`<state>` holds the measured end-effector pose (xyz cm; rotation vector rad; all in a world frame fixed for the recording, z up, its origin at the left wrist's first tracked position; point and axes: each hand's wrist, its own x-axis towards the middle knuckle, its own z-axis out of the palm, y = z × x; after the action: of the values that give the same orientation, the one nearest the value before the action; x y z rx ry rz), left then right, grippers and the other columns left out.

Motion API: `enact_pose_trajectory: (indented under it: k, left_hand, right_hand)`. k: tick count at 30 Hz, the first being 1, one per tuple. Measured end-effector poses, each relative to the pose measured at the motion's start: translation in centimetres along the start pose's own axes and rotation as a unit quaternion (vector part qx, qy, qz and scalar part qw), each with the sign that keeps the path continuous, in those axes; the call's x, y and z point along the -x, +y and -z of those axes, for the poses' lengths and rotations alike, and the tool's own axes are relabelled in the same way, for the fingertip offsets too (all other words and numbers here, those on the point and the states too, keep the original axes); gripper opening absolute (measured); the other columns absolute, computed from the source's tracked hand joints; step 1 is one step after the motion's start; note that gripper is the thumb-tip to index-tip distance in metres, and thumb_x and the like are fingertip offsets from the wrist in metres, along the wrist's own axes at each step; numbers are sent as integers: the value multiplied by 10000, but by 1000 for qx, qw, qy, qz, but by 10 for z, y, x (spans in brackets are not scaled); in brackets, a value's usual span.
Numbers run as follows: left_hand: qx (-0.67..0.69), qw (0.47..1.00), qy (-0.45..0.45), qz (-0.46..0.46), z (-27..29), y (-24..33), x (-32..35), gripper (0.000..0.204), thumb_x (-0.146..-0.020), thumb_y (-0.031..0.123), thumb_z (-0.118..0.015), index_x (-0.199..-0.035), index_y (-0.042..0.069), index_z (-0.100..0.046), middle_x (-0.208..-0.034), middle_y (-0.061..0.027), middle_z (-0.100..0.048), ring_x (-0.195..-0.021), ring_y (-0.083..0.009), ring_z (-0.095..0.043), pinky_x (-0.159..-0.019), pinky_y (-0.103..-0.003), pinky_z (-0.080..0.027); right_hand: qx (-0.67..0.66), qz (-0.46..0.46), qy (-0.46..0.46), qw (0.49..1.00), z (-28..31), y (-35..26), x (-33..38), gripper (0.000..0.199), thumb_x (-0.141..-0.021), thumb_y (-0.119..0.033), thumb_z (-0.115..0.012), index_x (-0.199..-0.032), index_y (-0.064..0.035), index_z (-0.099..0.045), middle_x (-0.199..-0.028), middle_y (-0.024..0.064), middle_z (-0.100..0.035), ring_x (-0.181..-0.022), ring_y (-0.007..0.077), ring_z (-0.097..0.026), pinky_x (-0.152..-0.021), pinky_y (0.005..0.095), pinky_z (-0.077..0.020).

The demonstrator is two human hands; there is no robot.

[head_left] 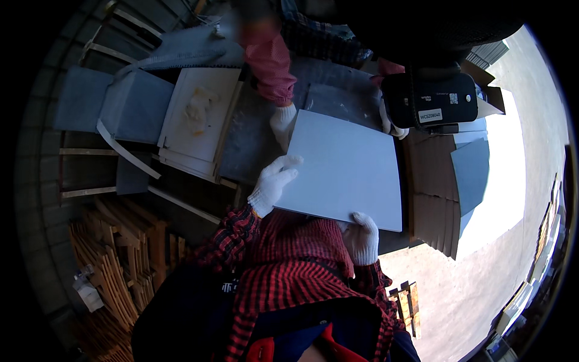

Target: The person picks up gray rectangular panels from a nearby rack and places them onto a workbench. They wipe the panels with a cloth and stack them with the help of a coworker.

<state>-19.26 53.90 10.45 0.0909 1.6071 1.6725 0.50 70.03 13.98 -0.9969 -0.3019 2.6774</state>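
At centre of the head view, held up over the bench (pixel 253 145): large pale grey tile (pixel 344 169), flat and square, tilted slightly. Left hand (pixel 271 184), in a white knit glove, gripping the tile's left edge, fingers (pixel 286 161) curled over onto the top face. Right hand (pixel 362 238), gloved the same, closed on the tile's near edge close to its lower right corner, thumb on top. Both forearms in red-and-black checked sleeves, rising from the lower edge.

Across the tile, another person's gloved hand (pixel 282 123) touching its far left corner, pink checked sleeve above it; that person's other gloved hand (pixel 392 127) at the far right corner, partly hidden behind a black device (pixel 429 99) hanging in front of the view.

Left of the tile, on the bench: stack of pale tiles (pixel 202 114) with a crumpled whitish scrap on top, and just beyond it a grey block (pixel 136 105) with a loose white strap (pixel 123 151) hanging across it. Right of the tile: opened brown cardboard box (pixel 431 193), flaps spread, sunlit concrete floor (pixel 512 199) beyond. Lower left, in shade: heaps of wooden slats (pixel 120 259).
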Motion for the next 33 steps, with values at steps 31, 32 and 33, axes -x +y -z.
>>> enact_pose_trajectory:
  k: [31, 32, 33]
  left_hand:
    - [-189, 979, 40, -62, 12, -19, -124, 434, -919, 164, -605, -1335, 50, -561, -1320, -99, -593, -1246, -206, -526, -1059, -328, -405]
    - [-230, 969, 68, -63, 11, -23, -123, 481, -914, 177, -609, -1371, 54, -523, -1364, -121, -558, -1277, -235, -506, -1074, -347, -394]
    - [-270, 956, 96, -65, 10, -28, -120, 531, -909, 189, -614, -1406, 57, -484, -1408, -144, -523, -1308, -265, -486, -1089, -365, -383]
  right_hand:
    - [-20, -4, 50, 999, 75, 11, -141, 129, -888, -73, -618, -1003, -18, -599, -1041, 106, -670, -967, 279, -673, -876, 438, -582]
    - [-11, -9, 67, 998, 76, 16, -142, 142, -895, -78, -615, -1021, -18, -588, -1060, 109, -664, -973, 286, -671, -885, 435, -580]
    - [8, -19, 101, 995, 80, 19, -142, 230, -906, -115, -634, -1099, -14, -562, -1149, 135, -631, -1056, 307, -642, -922, 430, -565]
